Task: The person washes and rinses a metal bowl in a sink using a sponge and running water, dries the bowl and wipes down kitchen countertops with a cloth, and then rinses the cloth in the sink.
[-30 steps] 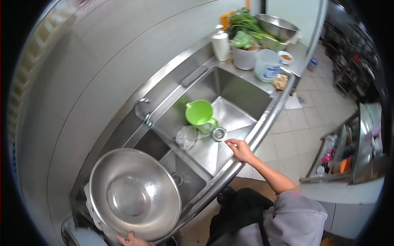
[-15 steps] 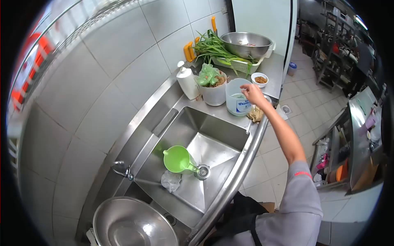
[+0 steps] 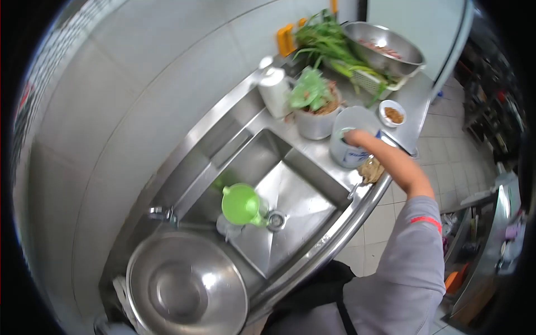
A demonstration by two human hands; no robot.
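Observation:
My right hand point(image 3: 358, 138) reaches down into a translucent white tub point(image 3: 340, 152) with blue lettering, on the counter beyond the sink. Its fingers are inside the tub and hidden, so I cannot see what they hold. Left of the tub stands a white pot point(image 3: 315, 125) with brown scraps and a green plastic bag point(image 3: 310, 89) on top. A crumpled brown cloth-like lump point(image 3: 370, 170) lies at the tub's near side. Behind the tub sits a small white bowl point(image 3: 386, 107) of brown food. My left hand is out of view.
The steel sink point(image 3: 304, 209) holds a green plastic dipper point(image 3: 240, 204) and a clear plastic bag point(image 3: 228, 228). A large steel basin point(image 3: 181, 285) stands below the tap point(image 3: 163, 213). Leafy greens point(image 3: 329, 44), a steel bowl point(image 3: 410, 61) and a white pump bottle point(image 3: 274, 92) line the back.
My right hand has gone from above the tub's rim down into the tub. The whole view has shifted and turned, and the back counter appears farther right.

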